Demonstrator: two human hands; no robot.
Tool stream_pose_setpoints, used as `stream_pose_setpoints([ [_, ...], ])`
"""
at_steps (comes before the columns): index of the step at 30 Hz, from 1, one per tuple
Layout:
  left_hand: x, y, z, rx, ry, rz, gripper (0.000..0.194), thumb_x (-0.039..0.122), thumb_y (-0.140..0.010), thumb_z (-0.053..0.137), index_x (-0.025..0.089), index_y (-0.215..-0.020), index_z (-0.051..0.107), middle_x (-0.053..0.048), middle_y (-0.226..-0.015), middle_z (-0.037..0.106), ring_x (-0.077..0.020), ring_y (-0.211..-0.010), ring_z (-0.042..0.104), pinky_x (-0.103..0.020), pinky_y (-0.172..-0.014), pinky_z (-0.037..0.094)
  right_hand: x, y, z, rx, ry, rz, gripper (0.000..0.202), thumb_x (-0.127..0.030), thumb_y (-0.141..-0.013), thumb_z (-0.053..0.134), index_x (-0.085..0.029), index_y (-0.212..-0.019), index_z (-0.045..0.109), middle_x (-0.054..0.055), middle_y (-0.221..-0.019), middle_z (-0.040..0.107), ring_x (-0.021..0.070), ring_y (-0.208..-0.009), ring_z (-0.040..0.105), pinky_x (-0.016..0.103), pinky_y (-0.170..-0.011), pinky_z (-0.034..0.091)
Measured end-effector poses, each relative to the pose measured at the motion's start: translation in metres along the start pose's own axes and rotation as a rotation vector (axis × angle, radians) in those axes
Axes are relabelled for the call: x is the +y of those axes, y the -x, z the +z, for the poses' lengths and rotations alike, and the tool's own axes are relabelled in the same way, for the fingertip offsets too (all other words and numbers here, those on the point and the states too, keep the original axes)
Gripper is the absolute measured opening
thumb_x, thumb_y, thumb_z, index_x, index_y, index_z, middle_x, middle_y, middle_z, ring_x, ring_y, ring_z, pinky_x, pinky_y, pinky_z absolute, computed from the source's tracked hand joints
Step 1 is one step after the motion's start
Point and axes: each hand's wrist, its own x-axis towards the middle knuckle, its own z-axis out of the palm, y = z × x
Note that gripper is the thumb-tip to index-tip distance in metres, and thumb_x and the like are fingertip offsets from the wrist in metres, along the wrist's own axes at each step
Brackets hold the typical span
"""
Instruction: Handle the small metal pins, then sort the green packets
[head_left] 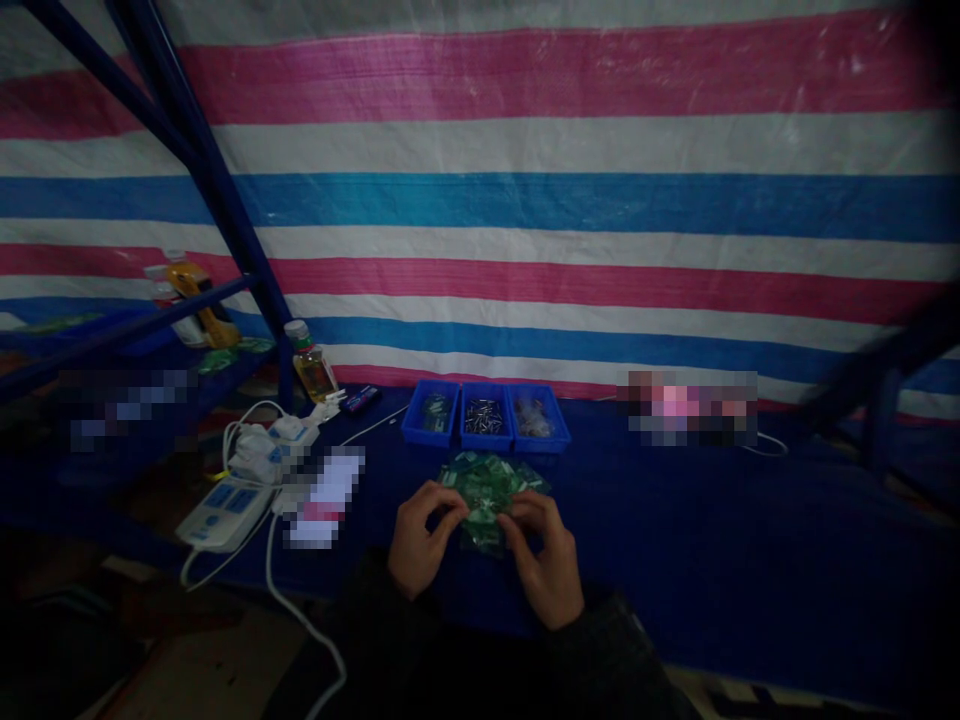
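Note:
A loose pile of small green plastic packets (487, 475) lies on the dark blue tabletop in front of me. At its left side my left hand (427, 540) is closed, thumb and forefinger pinching the edge of a green packet. Across from it, my right hand (546, 560) pinches the packet's other edge between thumb and fingers. Some small silvery pieces (484, 504) show between the hands; whether they are inside the packet I cannot tell. The dim light blurs where one packet ends and another begins.
Behind the pile stand three blue bins, the left bin (431, 436), the middle bin (486, 441) holding small metal pieces, and the right bin (544, 443). Leftward are a power strip (225, 515) with cables, a blurred phone (326, 497) and a bottle (313, 368). A blue frame post (225, 210) rises beyond.

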Motion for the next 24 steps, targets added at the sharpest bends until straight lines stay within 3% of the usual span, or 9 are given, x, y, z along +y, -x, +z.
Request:
stream_pose_setpoints([
  [3, 0.0011, -0.002, -0.0016, -0.054, -0.004, 0.038, 0.017, 0.022, -0.098, 0.061, 0.02, -0.09, 0.077, -0.006, -0.089, 0.074, -0.0208, -0.089, 0.067, -0.033, -0.083, 0.052, 0.0021, 0.0014, 0.0018, -0.013, -0.017, -0.005, 0.015, -0.031, -0.097, 0.06, -0.022, -0.109, 0.058, 0.001, -0.082, 0.069, 0.0173, -0.068, 0.068, 0.028, -0.065, 0.055],
  [7, 0.001, -0.0035, -0.0024, -0.063, 0.004, 0.075, 0.02, 0.021, -0.099, 0.059, 0.022, -0.099, 0.08, -0.008, -0.095, 0.077, -0.0234, -0.097, 0.067, -0.036, -0.087, 0.053, 0.0031, 0.0014, 0.0019, 0.027, -0.045, -0.016, 0.025, -0.029, -0.098, 0.059, -0.022, -0.121, 0.054, -0.001, -0.079, 0.068, 0.0164, -0.065, 0.066, 0.029, -0.066, 0.055],
  [13, 0.0003, -0.0029, -0.0033, -0.03, -0.012, 0.094, 0.012, 0.02, -0.093, 0.069, 0.022, -0.094, 0.08, -0.008, -0.089, 0.075, -0.0228, -0.091, 0.065, -0.034, -0.081, 0.053, -0.004, 0.0005, -0.0056, -0.057, 0.035, -0.049, 0.016, -0.028, -0.101, 0.052, -0.021, -0.101, 0.067, 0.002, -0.08, 0.07, 0.0173, -0.067, 0.067, 0.029, -0.067, 0.053],
  [19, 0.003, -0.0029, -0.005, 0.017, -0.053, 0.12, 0.011, 0.024, -0.093, 0.068, 0.022, -0.09, 0.079, -0.009, -0.094, 0.073, -0.0244, -0.095, 0.063, -0.035, -0.079, 0.052, -0.0052, -0.0004, -0.0046, -0.049, 0.061, -0.072, 0.016, -0.025, -0.098, 0.055, -0.021, -0.107, 0.068, 0.003, -0.082, 0.072, 0.0178, -0.068, 0.068, 0.028, -0.066, 0.054],
  [24, -0.0001, 0.0001, -0.0009, 0.052, -0.004, 0.047, 0.008, 0.024, -0.09, 0.071, 0.018, -0.087, 0.074, -0.006, -0.087, 0.071, -0.0173, -0.075, 0.064, -0.028, -0.07, 0.052, -0.0046, -0.0053, -0.0027, -0.012, 0.086, -0.137, 0.016, -0.028, -0.099, 0.056, -0.021, -0.093, 0.069, 0.007, -0.089, 0.069, 0.0207, -0.08, 0.067, 0.031, -0.07, 0.054],
])
